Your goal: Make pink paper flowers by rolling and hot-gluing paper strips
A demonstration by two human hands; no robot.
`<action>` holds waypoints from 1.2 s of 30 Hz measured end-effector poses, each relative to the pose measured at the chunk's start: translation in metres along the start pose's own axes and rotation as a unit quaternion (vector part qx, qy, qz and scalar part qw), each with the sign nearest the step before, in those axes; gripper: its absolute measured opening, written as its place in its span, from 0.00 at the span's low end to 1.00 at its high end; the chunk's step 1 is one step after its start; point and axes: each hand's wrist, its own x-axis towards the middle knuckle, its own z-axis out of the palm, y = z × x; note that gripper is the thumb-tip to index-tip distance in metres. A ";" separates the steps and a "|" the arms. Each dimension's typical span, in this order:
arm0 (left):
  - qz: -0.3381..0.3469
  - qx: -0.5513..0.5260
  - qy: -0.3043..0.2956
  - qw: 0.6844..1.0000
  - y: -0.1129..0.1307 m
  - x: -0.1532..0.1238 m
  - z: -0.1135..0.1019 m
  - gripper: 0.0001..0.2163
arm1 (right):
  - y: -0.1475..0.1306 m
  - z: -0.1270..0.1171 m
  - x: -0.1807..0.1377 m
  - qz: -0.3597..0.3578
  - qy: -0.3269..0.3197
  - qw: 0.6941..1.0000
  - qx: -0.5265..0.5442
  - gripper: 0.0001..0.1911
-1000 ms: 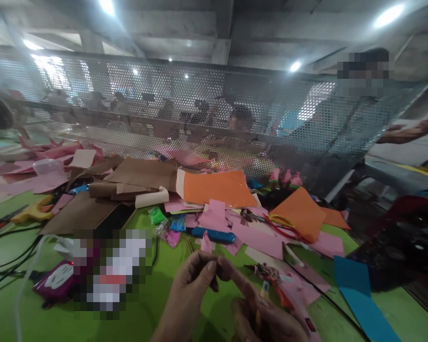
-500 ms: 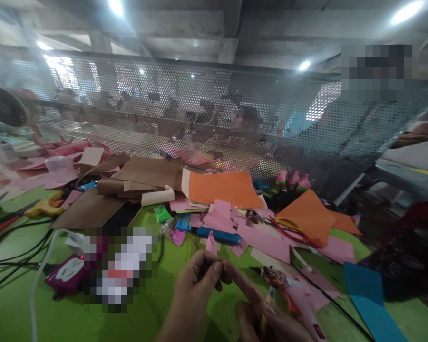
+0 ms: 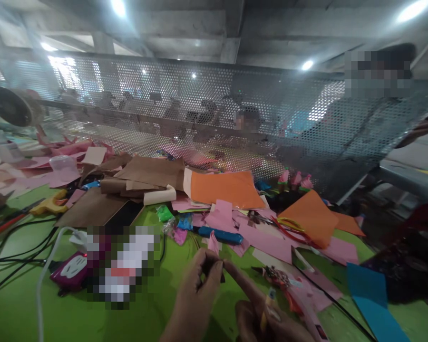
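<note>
My left hand (image 3: pixel 196 299) is low in the middle of the view, with thumb and fingers pinched on a small dark piece (image 3: pixel 214 268) that I cannot name. My right hand (image 3: pixel 260 316) is beside it at the bottom edge. Its forefinger stretches up to touch the same piece, while the other fingers curl around a thin yellow stick-like thing (image 3: pixel 267 306). Both hands hover just above the green table (image 3: pixel 135 318). Pink paper scraps (image 3: pixel 264 240) and a blue tube (image 3: pixel 219 235) lie right behind them.
Orange sheets (image 3: pixel 228 187), brown card (image 3: pixel 150 173), a blue sheet (image 3: pixel 369 289), red-handled scissors (image 3: pixel 288 228) and black cables (image 3: pixel 14 249) litter the table. A perforated metal screen (image 3: pixel 199 114) stands behind, with other people beyond it. A dark chair (image 3: pixel 410 266) is at the right.
The view has drifted slightly left. My hands have sunk a little in the frame and keep the same pinch on the small piece.
</note>
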 end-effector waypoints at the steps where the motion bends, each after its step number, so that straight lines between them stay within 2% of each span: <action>1: 0.006 0.003 0.008 1.000 0.000 0.000 0.001 0.08 | 0.000 0.001 0.000 0.001 0.002 1.000 -0.002 0.46; 4: 0.030 0.019 0.039 0.999 0.003 -0.002 0.003 0.08 | -0.001 0.003 0.000 0.002 0.004 1.000 -0.009 0.47; 7: 0.036 0.041 0.039 0.998 0.004 -0.003 0.003 0.07 | -0.001 0.003 0.000 0.004 0.002 1.000 -0.027 0.48; 11: 0.016 0.031 0.014 0.999 0.001 0.000 0.001 0.07 | 0.000 0.000 0.000 -0.004 0.006 1.000 -0.022 0.47; 25: -0.039 -0.045 0.025 0.998 0.014 0.000 -0.001 0.15 | -0.005 -0.007 0.004 -0.008 -0.052 0.999 0.006 0.41; 29: -0.051 -0.067 0.020 0.996 0.012 0.001 -0.001 0.19 | -0.008 -0.006 0.001 -0.010 -0.040 0.999 0.015 0.39; 32: -0.061 -0.067 -0.022 0.996 0.007 0.001 0.000 0.20 | -0.010 -0.005 0.000 -0.014 -0.036 0.999 0.019 0.38; 36: -0.080 -0.050 -0.128 0.987 0.006 -0.004 0.000 0.16 | -0.010 -0.002 -0.002 -0.020 -0.024 0.999 0.034 0.36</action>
